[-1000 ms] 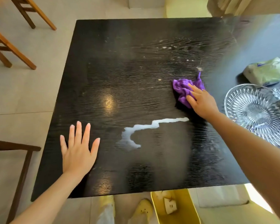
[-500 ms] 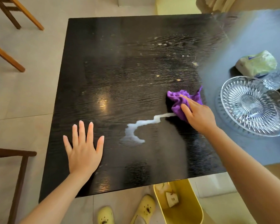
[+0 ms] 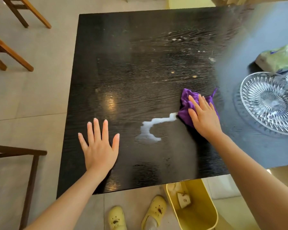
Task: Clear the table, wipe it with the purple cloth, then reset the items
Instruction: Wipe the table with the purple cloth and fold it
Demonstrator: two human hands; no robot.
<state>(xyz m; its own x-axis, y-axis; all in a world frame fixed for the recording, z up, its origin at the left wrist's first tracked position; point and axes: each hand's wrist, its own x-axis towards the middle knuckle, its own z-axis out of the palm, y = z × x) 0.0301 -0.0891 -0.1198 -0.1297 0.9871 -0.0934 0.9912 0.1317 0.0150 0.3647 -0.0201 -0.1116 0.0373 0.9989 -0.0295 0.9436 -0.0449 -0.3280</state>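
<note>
My right hand (image 3: 204, 116) presses flat on the bunched purple cloth (image 3: 187, 102), right of the middle of the black table (image 3: 131, 63). The cloth's left edge touches the right end of a white spilled streak (image 3: 154, 124) that runs left and down. Crumbs and specks (image 3: 194, 76) lie scattered on the far part of the table. My left hand (image 3: 99, 146) rests flat on the tabletop near the front edge, fingers spread, holding nothing.
A clear cut-glass plate (image 3: 271, 102) and a green packet (image 3: 278, 58) sit at the table's right side. A yellow bin (image 3: 194, 208) with scraps stands under the front edge beside my yellow clogs (image 3: 154, 211). Wooden chairs (image 3: 10, 39) stand on the left.
My right hand has dragged the purple cloth toward me and onto the right end of the white streak, shortening it. My left hand stays flat in place.
</note>
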